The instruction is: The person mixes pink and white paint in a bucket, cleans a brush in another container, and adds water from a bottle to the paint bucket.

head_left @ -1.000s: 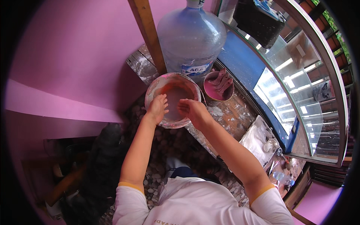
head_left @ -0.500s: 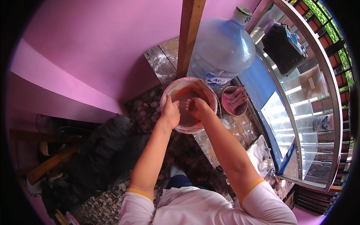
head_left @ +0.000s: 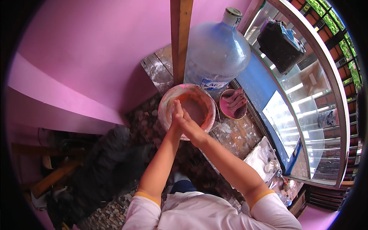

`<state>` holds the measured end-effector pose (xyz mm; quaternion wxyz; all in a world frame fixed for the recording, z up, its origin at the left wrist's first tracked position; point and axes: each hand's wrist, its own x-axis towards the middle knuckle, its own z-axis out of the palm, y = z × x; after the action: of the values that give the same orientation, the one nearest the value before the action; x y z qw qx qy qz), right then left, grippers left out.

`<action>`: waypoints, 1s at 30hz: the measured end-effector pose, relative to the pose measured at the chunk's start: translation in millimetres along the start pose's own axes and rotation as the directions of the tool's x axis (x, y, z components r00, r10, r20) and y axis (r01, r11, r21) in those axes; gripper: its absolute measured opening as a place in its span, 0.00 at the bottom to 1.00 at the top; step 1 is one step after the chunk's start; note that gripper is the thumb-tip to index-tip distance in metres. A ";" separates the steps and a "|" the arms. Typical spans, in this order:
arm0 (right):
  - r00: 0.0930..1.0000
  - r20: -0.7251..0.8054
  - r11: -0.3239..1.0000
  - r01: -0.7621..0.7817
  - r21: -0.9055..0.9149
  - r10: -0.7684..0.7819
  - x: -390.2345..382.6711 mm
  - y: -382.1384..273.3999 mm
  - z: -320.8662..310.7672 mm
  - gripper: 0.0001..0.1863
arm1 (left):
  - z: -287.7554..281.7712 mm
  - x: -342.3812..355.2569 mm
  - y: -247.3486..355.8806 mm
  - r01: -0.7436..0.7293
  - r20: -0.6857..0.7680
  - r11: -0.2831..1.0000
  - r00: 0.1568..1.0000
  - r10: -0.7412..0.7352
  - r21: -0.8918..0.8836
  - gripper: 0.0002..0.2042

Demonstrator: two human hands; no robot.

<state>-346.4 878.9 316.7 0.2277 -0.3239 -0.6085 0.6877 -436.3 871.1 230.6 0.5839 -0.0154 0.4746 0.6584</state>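
My left hand (head_left: 177,112) and my right hand (head_left: 190,128) are pressed palm to palm over the near left part of a paint-smeared bucket (head_left: 209,101), fingers stretched out, with no object visible between them. The bucket holds cloudy brownish liquid, and orange stains line its inside. Just right of it, a small round tub (head_left: 242,114) with pink paint holds dull pink items, which I cannot clearly make out. A large translucent blue water jug (head_left: 216,51) stands behind the bucket.
A wooden post (head_left: 179,42) rises behind the bucket, against a pink wall (head_left: 88,46). A paint-spattered board (head_left: 233,143) carries a white tray (head_left: 257,157). A glass display case (head_left: 312,134) lines the right. Dark cloth (head_left: 96,172) lies at lower left, by a pebbled floor.
My hands, apart inside the bucket earlier, have come together palm to palm, the right moving leftward onto the left. The view has also shifted between frames.
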 end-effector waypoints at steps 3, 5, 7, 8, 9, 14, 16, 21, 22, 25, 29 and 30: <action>0.921 -0.048 0.909 -0.390 -0.148 0.387 1.6 -7.3 14.5 0.35 | -48.6 32.1 -22.4 -0.304 -0.073 0.761 0.906 0.417 0.574 0.29; 0.936 -0.111 0.886 -0.353 -0.300 0.335 22.7 -0.1 -6.9 0.32 | -46.2 25.2 -37.8 -0.457 0.369 -0.070 0.609 0.703 0.887 0.29; 0.959 -0.215 0.860 -0.264 -0.437 0.185 35.8 25.6 -37.2 0.26 | -5.7 -3.1 -26.6 -0.385 0.664 -0.549 0.534 0.523 0.742 0.33; 0.957 -0.216 0.863 -0.269 -0.429 0.191 40.5 24.2 -38.1 0.26 | 5.8 -17.7 -17.3 -0.346 0.635 -0.570 0.628 0.449 0.745 0.34; 0.956 -0.198 0.816 -0.289 -0.500 0.218 45.9 14.0 -31.1 0.26 | 7.9 -28.5 -11.0 -0.378 0.573 -0.438 0.627 0.528 0.816 0.35; 0.972 -0.173 0.839 -0.224 -0.496 0.157 44.2 3.2 -25.2 0.28 | 7.7 -54.5 -4.0 -0.429 0.578 -0.391 0.660 0.479 0.814 0.33; 0.992 0.000 0.734 -0.094 -0.672 0.127 45.7 4.5 -27.1 0.32 | 0.7 -57.8 -5.8 -0.482 0.638 -0.420 0.609 0.471 0.769 0.35; 1.000 0.006 0.758 0.007 -0.652 -0.004 56.8 31.5 -35.6 0.36 | 14.9 -79.8 -1.9 -0.589 0.497 0.210 0.788 0.364 0.781 0.39; 0.997 -0.035 0.800 0.038 -0.599 -0.074 58.1 34.5 -36.4 0.36 | 18.3 -82.4 -1.8 -0.558 0.457 0.303 0.820 0.345 0.772 0.39; 0.977 -0.147 0.948 -0.190 -0.253 0.157 49.3 23.5 -40.7 0.39 | 29.7 -99.8 11.1 -0.613 0.481 0.455 0.790 0.381 0.646 0.39; 0.979 -0.204 0.812 -0.099 -0.575 -0.025 32.0 22.6 -36.7 0.35 | 47.0 -99.2 20.2 -0.295 0.299 0.926 0.929 0.220 0.237 0.37; 0.978 -0.208 0.813 -0.099 -0.574 -0.027 26.5 20.1 -34.4 0.35 | 48.8 -96.7 19.0 -0.295 0.303 0.925 0.928 0.218 0.239 0.37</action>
<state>-338.1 918.2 290.8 0.1665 -0.4589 -0.7561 0.4359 -394.4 832.1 324.5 0.5475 0.2204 0.4763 0.6518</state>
